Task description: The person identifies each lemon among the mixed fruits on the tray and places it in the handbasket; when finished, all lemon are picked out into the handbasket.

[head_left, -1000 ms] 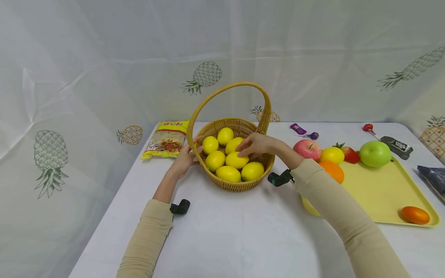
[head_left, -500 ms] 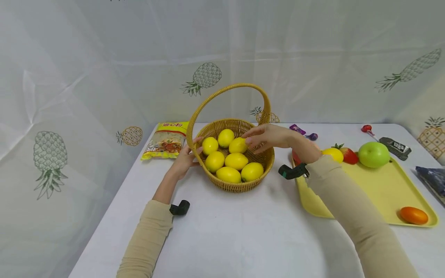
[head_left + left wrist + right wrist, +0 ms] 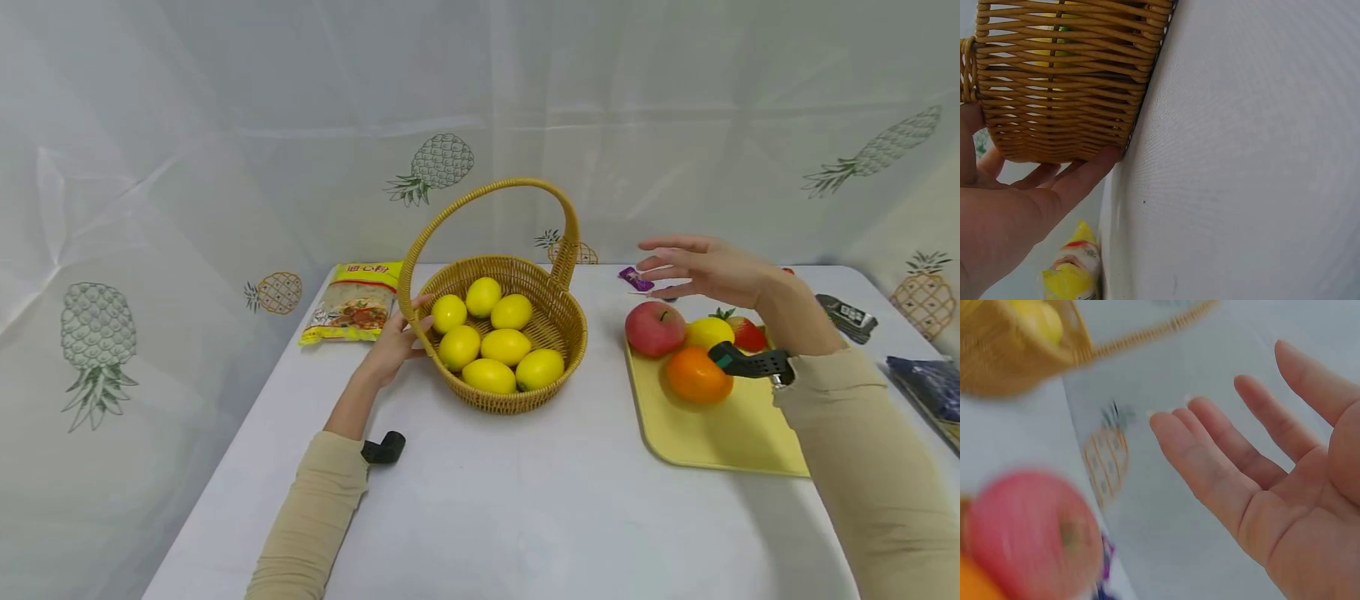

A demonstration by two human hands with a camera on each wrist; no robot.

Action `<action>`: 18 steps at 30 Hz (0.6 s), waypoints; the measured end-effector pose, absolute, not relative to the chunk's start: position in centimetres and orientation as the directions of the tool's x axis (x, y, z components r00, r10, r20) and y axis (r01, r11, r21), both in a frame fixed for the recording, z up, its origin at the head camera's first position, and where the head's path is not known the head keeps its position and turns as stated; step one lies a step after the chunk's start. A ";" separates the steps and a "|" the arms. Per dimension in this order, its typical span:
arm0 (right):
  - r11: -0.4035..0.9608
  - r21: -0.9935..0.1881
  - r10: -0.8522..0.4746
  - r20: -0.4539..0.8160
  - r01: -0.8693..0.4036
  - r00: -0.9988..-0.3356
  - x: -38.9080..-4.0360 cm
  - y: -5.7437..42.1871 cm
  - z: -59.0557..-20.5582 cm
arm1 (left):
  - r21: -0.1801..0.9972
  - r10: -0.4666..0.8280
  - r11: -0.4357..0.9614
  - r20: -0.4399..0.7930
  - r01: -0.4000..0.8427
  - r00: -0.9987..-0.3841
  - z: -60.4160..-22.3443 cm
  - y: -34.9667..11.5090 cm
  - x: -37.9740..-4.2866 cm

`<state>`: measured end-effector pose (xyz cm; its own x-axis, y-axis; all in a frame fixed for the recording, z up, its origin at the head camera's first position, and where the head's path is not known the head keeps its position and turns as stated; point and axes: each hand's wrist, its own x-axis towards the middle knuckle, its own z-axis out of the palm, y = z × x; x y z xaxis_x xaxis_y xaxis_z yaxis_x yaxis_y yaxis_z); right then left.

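Note:
A woven basket [image 3: 498,403] with a tall arched handle stands on the white table, holding several yellow lemons [image 3: 505,347]. My left hand [image 3: 392,343] rests against its left side. In the left wrist view, that hand's fairly straight fingers [image 3: 1088,175] lie along the wicker wall, one fingertip down near the tabletop. My right hand [image 3: 723,271] is raised above the back of the yellow tray [image 3: 667,446], fingers spread and holding nothing. Beneath and beside it lie a red apple [image 3: 655,328], an orange [image 3: 699,376], a lemon [image 3: 710,334] and a strawberry [image 3: 747,335].
A yellow food packet [image 3: 356,302] lies left of the basket, near the back edge. Behind the apple is a small purple wrapper [image 3: 635,278]. Black and dark blue packets [image 3: 847,317] lie at the right. A pale curtain with pineapple prints [image 3: 442,162] hangs behind the table.
My right hand has let go of a lemon in the basket, lifted out and swung right over the tray. The left hand has stayed at the basket's side.

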<state>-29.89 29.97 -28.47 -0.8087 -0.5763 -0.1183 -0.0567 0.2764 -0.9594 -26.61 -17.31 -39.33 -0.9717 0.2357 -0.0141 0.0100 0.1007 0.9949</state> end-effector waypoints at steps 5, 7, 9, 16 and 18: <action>0.297 -0.953 -0.484 -0.098 -0.059 -0.869 -29.3 35.0 -30.5 | 0.994 0.227 0.105 -0.015 0.009 -0.974 -39.4 -17.3 -26.6; 0.321 -0.947 -0.428 -0.117 -0.030 -0.896 -28.9 36.4 -31.4 | 0.994 0.221 0.106 -0.017 0.006 -0.975 -39.3 -17.3 -26.6; 0.369 -0.930 -0.384 -0.143 -0.009 -0.912 -28.6 37.5 -32.4 | 0.994 0.221 0.109 -0.017 0.007 -0.975 -39.3 -17.3 -26.5; 0.600 -0.799 -0.306 -0.168 -0.052 -0.937 -27.6 39.0 -34.6 | 0.995 0.228 0.101 -0.015 0.009 -0.974 -39.5 -17.3 -26.5; 0.657 -0.748 -0.299 -0.149 -0.090 -0.942 -27.4 39.2 -34.8 | 0.995 0.226 0.101 -0.016 0.007 -0.974 -39.5 -17.2 -26.6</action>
<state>-27.35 39.17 -34.82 -0.9425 -0.2993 -0.1491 -0.0904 0.6574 -0.7481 -26.56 -17.24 -39.51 -0.9739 0.2262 -0.0161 0.0070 0.1010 0.9949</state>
